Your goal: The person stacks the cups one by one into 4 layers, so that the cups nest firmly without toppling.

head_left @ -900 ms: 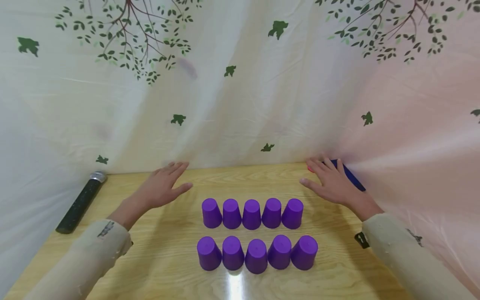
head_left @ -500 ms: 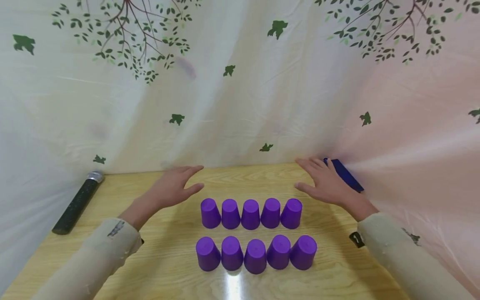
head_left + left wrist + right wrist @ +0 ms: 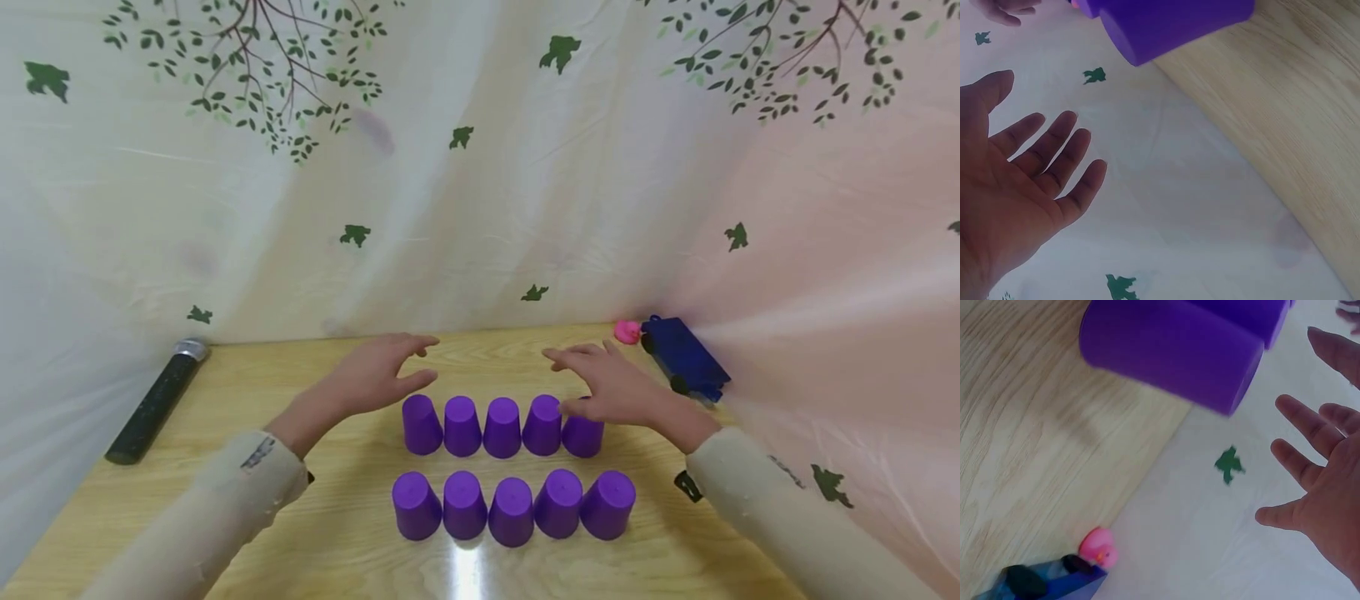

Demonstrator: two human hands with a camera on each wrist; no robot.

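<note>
Two rows of upside-down purple cups stand on the wooden table, the far row (image 3: 502,427) behind the near row (image 3: 512,512). My left hand (image 3: 375,375) hovers beyond the left end of the far row, fingers spread and holding nothing; the left wrist view shows its palm (image 3: 1016,187) apart from a purple cup (image 3: 1172,25). Over the right end of the far row is my right hand (image 3: 611,383), partly hiding the last cup. Its fingers are loosely spread, with nothing in them, and in the right wrist view a purple cup (image 3: 1172,350) sits apart from them.
At the back right lie a dark blue toy vehicle (image 3: 686,358) and a small pink rubber duck (image 3: 627,332). A black microphone (image 3: 156,404) rests along the left side. A pale curtain (image 3: 480,208) with printed leaves hangs behind the table.
Both hands have moved inward toward the far row, the right one leftward and nearer. The pink duck and more of the blue vehicle have come into sight. The cups stay where they were.
</note>
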